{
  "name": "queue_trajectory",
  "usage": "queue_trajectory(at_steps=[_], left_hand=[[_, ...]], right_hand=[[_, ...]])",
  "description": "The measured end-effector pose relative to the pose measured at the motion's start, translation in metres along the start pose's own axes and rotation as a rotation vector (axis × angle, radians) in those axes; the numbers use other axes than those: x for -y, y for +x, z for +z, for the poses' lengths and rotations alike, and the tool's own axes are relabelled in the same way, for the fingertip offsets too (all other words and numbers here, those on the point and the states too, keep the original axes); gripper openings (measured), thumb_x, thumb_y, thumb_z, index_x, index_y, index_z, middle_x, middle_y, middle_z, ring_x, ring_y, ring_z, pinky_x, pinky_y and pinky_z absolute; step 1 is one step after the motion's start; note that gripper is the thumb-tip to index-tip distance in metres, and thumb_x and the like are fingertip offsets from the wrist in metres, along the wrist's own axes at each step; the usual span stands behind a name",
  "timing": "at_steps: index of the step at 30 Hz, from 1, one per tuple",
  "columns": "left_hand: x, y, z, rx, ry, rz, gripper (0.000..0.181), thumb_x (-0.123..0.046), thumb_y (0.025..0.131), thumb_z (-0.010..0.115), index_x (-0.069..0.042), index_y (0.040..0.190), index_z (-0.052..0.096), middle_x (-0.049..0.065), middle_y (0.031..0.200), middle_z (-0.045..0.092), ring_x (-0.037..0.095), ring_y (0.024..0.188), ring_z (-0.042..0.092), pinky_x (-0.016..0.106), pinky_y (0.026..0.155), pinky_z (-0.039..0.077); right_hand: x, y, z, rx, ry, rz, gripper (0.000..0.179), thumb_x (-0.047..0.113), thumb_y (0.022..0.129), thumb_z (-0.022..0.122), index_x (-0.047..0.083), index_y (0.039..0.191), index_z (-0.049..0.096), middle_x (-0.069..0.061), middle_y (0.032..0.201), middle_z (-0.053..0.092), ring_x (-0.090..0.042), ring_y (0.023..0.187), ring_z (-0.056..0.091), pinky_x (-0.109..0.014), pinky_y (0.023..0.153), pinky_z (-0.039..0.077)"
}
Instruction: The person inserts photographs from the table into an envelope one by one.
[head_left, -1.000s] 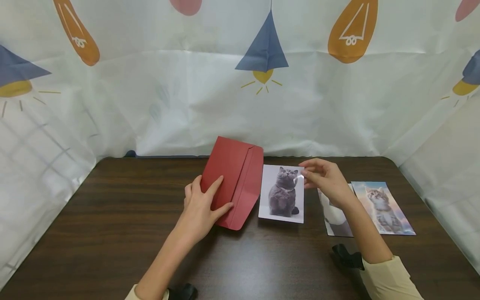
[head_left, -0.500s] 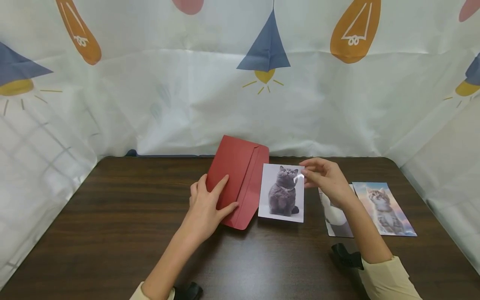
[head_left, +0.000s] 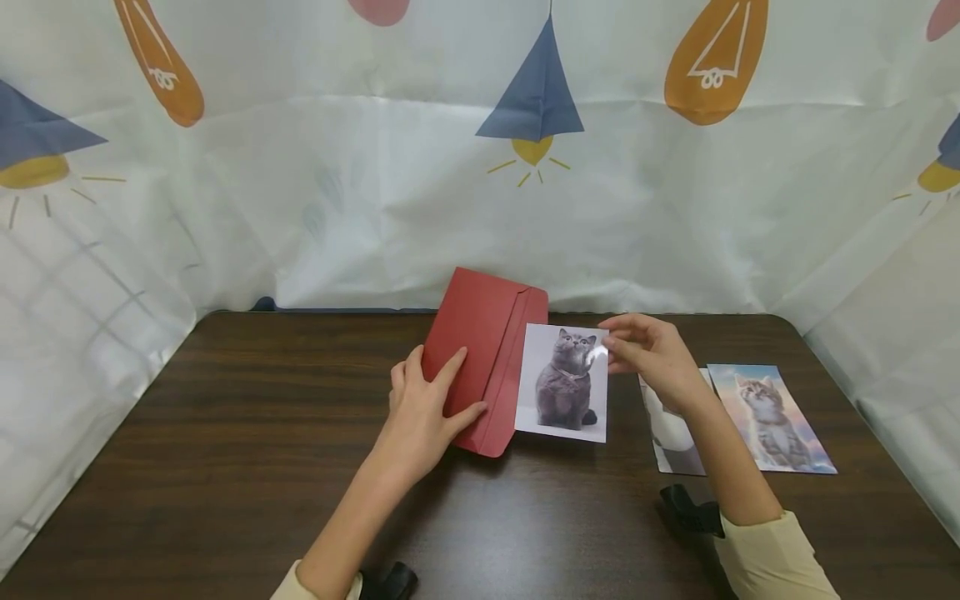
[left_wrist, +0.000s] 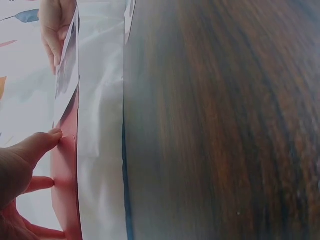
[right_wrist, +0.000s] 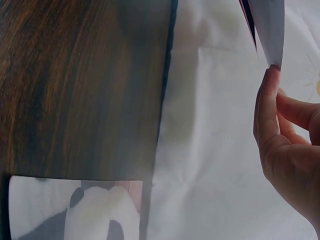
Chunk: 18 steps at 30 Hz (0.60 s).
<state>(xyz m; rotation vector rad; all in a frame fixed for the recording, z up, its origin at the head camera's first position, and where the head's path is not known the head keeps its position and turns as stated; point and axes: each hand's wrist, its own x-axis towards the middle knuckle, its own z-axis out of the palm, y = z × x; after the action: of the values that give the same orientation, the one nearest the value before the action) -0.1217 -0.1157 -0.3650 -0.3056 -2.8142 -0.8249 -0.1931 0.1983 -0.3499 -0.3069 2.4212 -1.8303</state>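
- Since the earlier frame, your left hand has carried the red envelope to the right; its flap now lies behind the left edge of the gray cat card, as the head view shows it.
- That envelope is held up off the table, left of the card, its flap on the right side; you cannot tell from here whether the two touch.
- Your left hand grips the envelope by its left, near part, thumb and forefinger spread over the face you see, other fingers at the left edge.
- Your right hand pinches the gray cat card at its far right corner, holding it raised, picture toward you.
- To the right, a panda card lies on the table, partly hidden by your right forearm in the head view.
- Just beside it, farther right, lies a tabby kitten card.
- Beyond the table's far edge hangs a white cloth printed with lamps.
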Motion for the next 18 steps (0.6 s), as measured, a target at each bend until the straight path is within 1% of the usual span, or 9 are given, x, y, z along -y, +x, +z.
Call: queue_trajectory(at_steps=[8, 13, 18], left_hand=[[-0.0028, 0.0016, 0.0027, 0.005, -0.006, -0.01, 0.072, -0.028, 0.09, 0.086, -0.008, 0.152, 0.056, 0.035, 0.155, 0.035, 0.053, 0.138, 0.034, 0.066, 0.099, 0.05], [-0.0034, 0.0018, 0.0043, -0.005, 0.002, -0.002, 0.071, -0.028, 0.089, 0.087, -0.008, 0.151, 0.057, 0.035, 0.154, 0.036, 0.053, 0.136, 0.035, 0.065, 0.099, 0.05], [-0.0034, 0.0018, 0.0057, -0.01, 0.002, 0.003, 0.071, -0.027, 0.089, 0.087, -0.007, 0.151, 0.057, 0.035, 0.153, 0.036, 0.053, 0.135, 0.035, 0.065, 0.099, 0.049]], right_hand=[[-0.0006, -0.0001, 0.0003, -0.001, 0.007, 0.0, 0.035, 0.002, 0.105, 0.062, -0.015, 0.135, 0.057, -0.012, 0.106, 0.067, -0.009, 0.079, 0.071, -0.033, 0.077, 0.064], [-0.0006, 0.0004, 0.0001, 0.0, 0.022, -0.002, 0.035, 0.002, 0.105, 0.062, -0.016, 0.135, 0.056, -0.007, 0.104, 0.067, -0.009, 0.079, 0.07, -0.03, 0.076, 0.063], [-0.0006, 0.0021, -0.0001, -0.004, 0.018, 0.0, 0.035, 0.002, 0.105, 0.062, -0.016, 0.135, 0.057, -0.002, 0.101, 0.068, -0.01, 0.079, 0.069, -0.032, 0.078, 0.064]])
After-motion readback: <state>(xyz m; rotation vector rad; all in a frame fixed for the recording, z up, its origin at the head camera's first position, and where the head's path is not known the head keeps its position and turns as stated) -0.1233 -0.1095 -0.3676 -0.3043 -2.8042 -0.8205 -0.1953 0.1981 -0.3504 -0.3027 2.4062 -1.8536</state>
